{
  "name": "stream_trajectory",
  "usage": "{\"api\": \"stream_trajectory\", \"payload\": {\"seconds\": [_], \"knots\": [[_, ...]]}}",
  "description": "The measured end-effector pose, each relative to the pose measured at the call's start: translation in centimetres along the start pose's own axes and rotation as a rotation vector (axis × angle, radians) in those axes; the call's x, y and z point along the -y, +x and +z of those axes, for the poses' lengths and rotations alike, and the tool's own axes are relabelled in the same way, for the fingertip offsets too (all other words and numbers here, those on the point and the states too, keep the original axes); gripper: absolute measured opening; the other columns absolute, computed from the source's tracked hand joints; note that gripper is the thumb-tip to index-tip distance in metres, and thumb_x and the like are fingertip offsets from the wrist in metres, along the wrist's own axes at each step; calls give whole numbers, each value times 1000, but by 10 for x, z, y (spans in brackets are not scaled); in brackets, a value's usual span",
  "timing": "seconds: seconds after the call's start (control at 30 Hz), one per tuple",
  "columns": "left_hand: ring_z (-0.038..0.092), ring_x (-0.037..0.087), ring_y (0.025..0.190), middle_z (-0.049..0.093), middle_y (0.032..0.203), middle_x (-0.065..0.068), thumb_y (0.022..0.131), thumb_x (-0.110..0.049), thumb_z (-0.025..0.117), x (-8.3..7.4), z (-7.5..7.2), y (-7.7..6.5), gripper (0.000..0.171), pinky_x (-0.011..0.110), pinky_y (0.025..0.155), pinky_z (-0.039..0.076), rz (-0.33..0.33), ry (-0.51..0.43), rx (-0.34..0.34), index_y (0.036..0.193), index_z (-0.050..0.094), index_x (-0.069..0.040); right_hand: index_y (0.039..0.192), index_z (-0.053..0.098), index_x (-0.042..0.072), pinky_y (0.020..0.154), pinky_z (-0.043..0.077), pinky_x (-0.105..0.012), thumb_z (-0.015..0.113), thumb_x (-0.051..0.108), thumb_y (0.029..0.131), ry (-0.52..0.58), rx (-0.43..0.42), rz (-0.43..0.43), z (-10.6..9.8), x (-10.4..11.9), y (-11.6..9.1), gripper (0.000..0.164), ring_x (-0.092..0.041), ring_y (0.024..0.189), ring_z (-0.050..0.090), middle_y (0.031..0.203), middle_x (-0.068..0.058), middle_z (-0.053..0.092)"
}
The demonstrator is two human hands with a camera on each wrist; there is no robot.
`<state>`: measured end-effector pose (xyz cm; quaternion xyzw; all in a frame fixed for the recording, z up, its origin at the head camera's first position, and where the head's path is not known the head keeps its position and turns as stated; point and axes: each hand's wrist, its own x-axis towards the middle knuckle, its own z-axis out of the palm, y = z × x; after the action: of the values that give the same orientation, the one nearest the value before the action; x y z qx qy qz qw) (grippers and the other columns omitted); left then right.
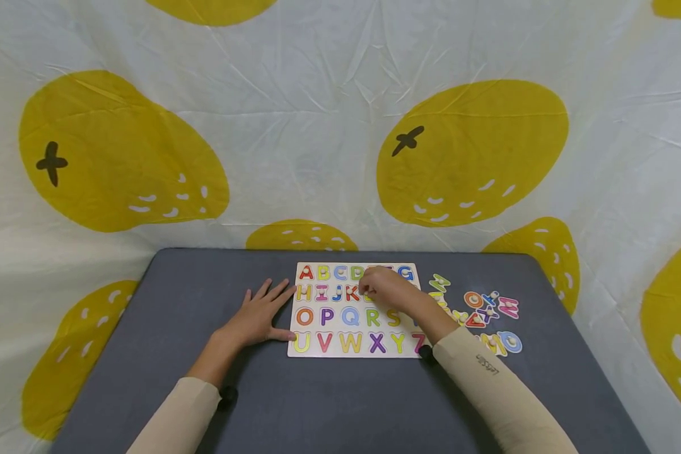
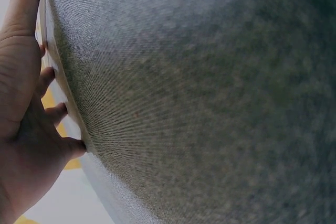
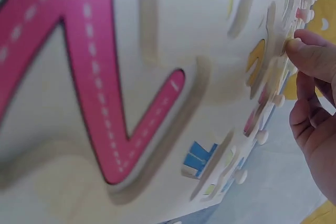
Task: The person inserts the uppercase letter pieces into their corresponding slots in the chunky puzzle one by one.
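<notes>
A pale wooden alphabet board [image 1: 336,347] lies on the dark table, with coloured letters in rows. My left hand [image 1: 259,315] is spread flat at its left side, fingertips and thumb right at the edge. Over the second row, just right of the red K [image 1: 352,292], my right hand [image 1: 388,287] is bent down with thumb and index finger together. In the right wrist view, the thumb and index finger of this right hand [image 3: 317,72] pinch a small letter piece at the board's surface, mostly hidden by the fingertips. Knobbed letters fill the board's upper-left part.
Loose letter pieces [image 1: 475,320] lie in a scattered group right of the board, partly under the right forearm. Among them are a pink W [image 1: 508,307] and a blue Q [image 1: 510,342]. A white cloth with yellow fruit prints [image 1: 301,157] hangs behind the table [image 1: 329,403].
</notes>
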<state>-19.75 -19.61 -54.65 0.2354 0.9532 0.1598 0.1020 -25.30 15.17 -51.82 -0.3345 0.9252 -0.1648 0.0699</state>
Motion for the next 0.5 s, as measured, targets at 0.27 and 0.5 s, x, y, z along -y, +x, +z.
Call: {"api": "stream_trajectory", "payload": {"seconds": [0.27,0.5], "knots": [[12,47,158,22,173,8,75,-71,79,-1,-2,0,116,81,115,13,-11,1,2,166,26,-23,101,80,14,78,51,-27,65,-1,94,59,-28,52,5,-4,-2,23,-11,84,56,97,2,66],[12,47,158,22,173,8,75,-71,78,-3,-1,1,116,81,115,14,-10,9,7,166,26,-23,116,76,13,79,51,-29,67,8,99,112,-27,73,2,-11,-12,20,-11,85,58,102,1,65]]}}
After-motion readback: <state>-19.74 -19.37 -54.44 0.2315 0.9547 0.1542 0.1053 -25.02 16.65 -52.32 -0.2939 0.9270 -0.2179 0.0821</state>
